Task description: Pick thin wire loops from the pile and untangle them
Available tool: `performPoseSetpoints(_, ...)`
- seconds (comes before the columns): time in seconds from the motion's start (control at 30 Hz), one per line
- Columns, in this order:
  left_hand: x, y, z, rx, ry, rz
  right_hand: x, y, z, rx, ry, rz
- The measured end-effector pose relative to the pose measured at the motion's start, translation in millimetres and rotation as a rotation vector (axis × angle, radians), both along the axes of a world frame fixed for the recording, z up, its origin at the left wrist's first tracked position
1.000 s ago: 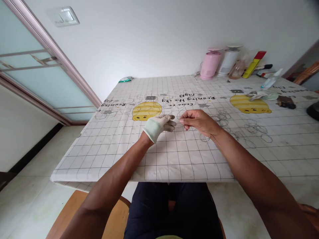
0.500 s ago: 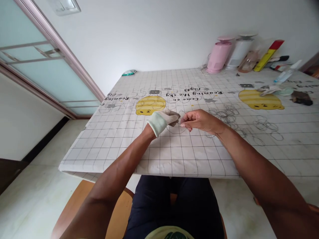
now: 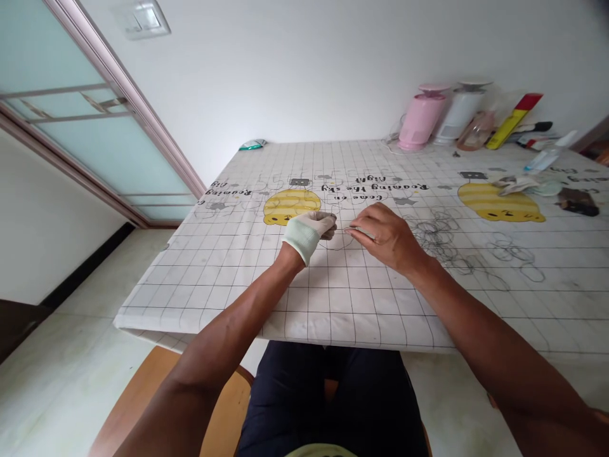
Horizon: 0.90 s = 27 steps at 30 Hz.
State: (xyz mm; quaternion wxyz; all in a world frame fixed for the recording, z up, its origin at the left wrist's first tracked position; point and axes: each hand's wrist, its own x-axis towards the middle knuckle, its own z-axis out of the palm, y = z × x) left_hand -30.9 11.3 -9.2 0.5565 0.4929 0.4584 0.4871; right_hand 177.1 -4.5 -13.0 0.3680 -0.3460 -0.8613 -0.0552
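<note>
My left hand (image 3: 314, 230), in a pale knitted glove, is closed in a pinch over the near middle of the table. A thin wire loop (image 3: 337, 248) hangs faintly below its fingertips and curves across toward my right hand (image 3: 380, 233). That hand is bare, its thumb and forefinger pinched together a short gap from the glove. The fingers hide exactly where the wire is gripped. Just right of my right hand lies a tangled heap of thin dark wire rings (image 3: 434, 236). A looser group of the same rings (image 3: 511, 249) spreads farther right.
A white checked tablecloth (image 3: 214, 289) with yellow cartoon prints covers the table. Along the wall stand a pink device (image 3: 421, 120), a white device (image 3: 459, 114) and a yellow-red box (image 3: 514, 120). A glove (image 3: 518, 184) and a dark object (image 3: 576, 201) lie right; a green packet (image 3: 252, 145) sits at the back left.
My hands have drawn slightly apart, and the right fingers have tilted, with the back of the hand raised. The whole view has shifted a little downward in the picture.
</note>
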Motion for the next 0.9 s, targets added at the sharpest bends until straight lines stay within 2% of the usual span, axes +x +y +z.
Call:
performPoseSetpoints(0.17, 5.0, -1.8, 0.2, -0.020, 0.037, 0.022, -5.1, -3.5, 1.4, 0.202, -0.217, -0.081)
performPoseSetpoints(0.3, 3.7, 1.2, -3.1, -0.018, 0.064, 0.008, -7.9, -4.6, -0.7, 0.265, -0.273, -0.125)
performPoseSetpoints(0.7, 2.0, 3.9, -8.5, -0.032, 0.014, -0.070, -5.2, -1.2, -5.8, 0.241, -0.220, -0.126)
performPoseSetpoints(0.9, 3.8, -1.6, -1.8, -0.014, 0.013, -0.020, -1.7, 0.8, -3.0, 0.151, -0.112, -0.104)
